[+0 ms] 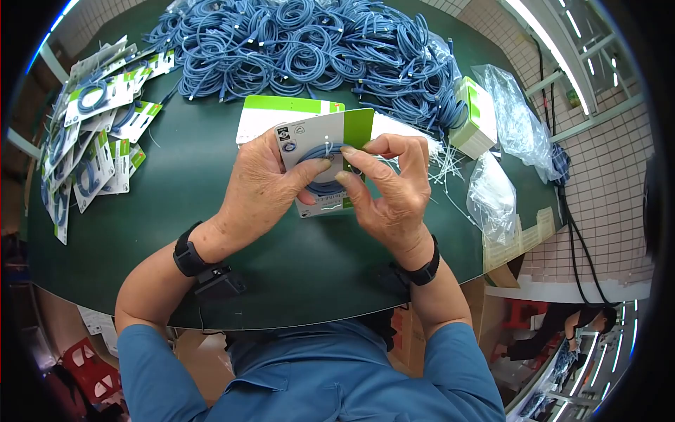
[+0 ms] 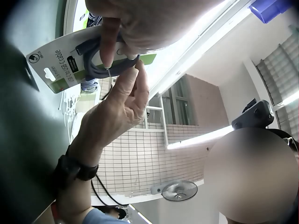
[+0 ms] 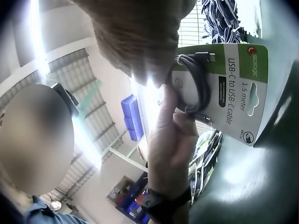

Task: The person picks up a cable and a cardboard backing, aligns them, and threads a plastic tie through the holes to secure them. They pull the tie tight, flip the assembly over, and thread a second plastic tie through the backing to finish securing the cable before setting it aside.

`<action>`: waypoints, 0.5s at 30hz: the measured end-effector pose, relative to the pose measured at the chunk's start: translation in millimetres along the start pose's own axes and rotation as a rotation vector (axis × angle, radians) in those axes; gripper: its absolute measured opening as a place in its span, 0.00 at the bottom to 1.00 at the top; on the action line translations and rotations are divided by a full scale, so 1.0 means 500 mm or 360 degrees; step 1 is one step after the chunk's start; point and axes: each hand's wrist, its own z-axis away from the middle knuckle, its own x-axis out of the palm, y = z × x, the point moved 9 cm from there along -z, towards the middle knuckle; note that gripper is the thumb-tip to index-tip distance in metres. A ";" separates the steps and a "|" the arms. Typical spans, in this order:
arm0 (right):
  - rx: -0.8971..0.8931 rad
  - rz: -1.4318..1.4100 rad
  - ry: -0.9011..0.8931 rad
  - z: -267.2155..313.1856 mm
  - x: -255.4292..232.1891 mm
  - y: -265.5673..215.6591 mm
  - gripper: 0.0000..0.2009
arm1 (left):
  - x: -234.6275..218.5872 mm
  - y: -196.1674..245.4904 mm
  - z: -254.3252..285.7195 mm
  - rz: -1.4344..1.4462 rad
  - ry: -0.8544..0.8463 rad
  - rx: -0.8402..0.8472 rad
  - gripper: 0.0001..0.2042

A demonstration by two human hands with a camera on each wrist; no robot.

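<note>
Upright in the head view stands a white and green card (image 1: 355, 130) with a coiled blue cable (image 1: 320, 186) against its face. My left hand (image 1: 256, 183) grips the card's left side, thumb over the coil. Across from it, my right hand (image 1: 397, 193) has its index finger and thumb at the coil's right side. In the left wrist view that hand (image 2: 114, 109) pinches the cable's edge (image 2: 96, 70), close to a thin white tie. The right wrist view shows the card's printed front (image 3: 233, 93), with the left hand (image 3: 170, 135) behind the coil.
A big heap of blue cables (image 1: 302, 49) lies at the back. Packed cards (image 1: 91, 141) pile up at the left. Behind the hands are flat cards (image 1: 260, 119); to the right are white ties (image 1: 446, 169), a card stack (image 1: 478, 119) and plastic bags (image 1: 492, 197).
</note>
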 end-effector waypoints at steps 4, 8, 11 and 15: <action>-0.0065 0.0051 -0.0012 0.000 0.008 -0.002 0.18 | 0.001 0.007 0.006 -0.0064 0.0020 0.0010 0.13; -0.0156 0.0063 -0.0006 -0.001 0.009 -0.008 0.19 | 0.005 0.004 0.008 -0.0064 0.0008 -0.0013 0.13; -0.0128 0.0034 -0.0043 -0.004 0.012 -0.012 0.17 | 0.007 0.005 0.008 -0.0055 0.0006 -0.0020 0.13; -0.0051 0.0094 -0.0153 -0.007 0.026 -0.025 0.18 | 0.009 0.018 0.011 -0.0067 0.0001 -0.0005 0.13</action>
